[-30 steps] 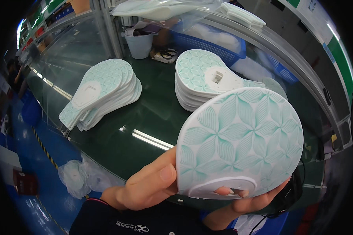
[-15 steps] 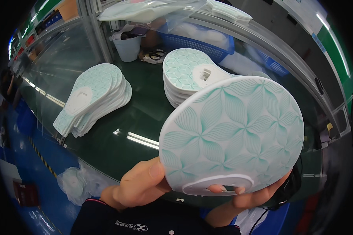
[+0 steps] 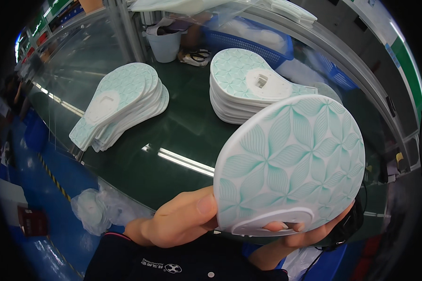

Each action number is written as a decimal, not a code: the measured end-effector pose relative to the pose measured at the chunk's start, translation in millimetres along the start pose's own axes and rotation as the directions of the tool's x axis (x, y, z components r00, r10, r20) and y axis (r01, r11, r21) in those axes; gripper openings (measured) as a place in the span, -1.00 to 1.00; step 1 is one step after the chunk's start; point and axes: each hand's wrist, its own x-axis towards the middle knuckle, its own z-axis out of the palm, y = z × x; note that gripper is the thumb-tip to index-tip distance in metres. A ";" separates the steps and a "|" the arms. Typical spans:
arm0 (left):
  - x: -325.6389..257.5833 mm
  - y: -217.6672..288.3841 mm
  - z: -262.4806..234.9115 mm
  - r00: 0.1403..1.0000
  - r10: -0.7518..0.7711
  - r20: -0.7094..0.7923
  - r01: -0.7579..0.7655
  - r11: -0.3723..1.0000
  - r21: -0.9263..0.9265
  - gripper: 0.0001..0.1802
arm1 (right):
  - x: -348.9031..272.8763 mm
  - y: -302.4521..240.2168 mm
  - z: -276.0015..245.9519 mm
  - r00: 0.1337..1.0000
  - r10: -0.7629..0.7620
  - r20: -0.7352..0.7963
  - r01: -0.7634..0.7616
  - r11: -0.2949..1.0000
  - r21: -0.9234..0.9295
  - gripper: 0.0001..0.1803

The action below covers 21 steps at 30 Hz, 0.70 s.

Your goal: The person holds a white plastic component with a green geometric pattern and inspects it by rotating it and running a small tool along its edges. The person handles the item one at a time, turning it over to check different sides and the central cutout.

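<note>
Close in front of me is a white plastic panel (image 3: 295, 154) with a mint-green leaf pattern, tilted with its round end up. It looks the same kind as the stacked paddle-shaped ones; its lower end is out of sight. My left hand (image 3: 185, 218) grips its left edge, thumb on the rim. My right hand (image 3: 309, 234) supports it from behind and below, and fingertips show through the opening in its plain white oval area. Beyond it, on the dark green table, stand a left stack of patterned panels (image 3: 122, 93) and a right stack (image 3: 237, 75).
A white bucket (image 3: 164, 46) with things in it, scissors (image 3: 200, 57) and a blue basket (image 3: 248, 44) line the table's back. Clear plastic bags (image 3: 91, 210) lie at the lower left by the blue floor. A black item (image 3: 349, 227) with a cable sits at my right.
Both hands have shifted the panel slightly right and turned it, so its face looks narrower. The stacks and background sit further right and higher in view.
</note>
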 end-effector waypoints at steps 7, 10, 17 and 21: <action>-1.0 -3.2 -2.0 0.998 0.064 0.029 -0.063 0.998 -0.020 -0.48 | 0.1 0.9 4.0 0.995 0.077 -0.071 -0.078 0.997 -0.014 -0.13; -2.0 -4.1 -4.5 0.996 0.086 0.006 -0.086 0.996 -0.021 -0.51 | -0.3 -1.0 6.8 0.962 0.267 -0.059 -0.246 0.940 0.235 -0.05; 11.0 -4.1 -11.6 0.967 0.063 -0.246 0.014 0.954 0.300 -0.54 | 4.4 -4.8 2.3 0.792 0.457 0.404 -0.525 0.174 0.833 -0.48; 8.1 -3.3 -16.8 0.989 -0.028 -0.143 0.081 0.922 0.379 -0.44 | 8.8 9.9 -0.8 0.752 0.539 0.379 -0.496 0.083 0.865 -0.52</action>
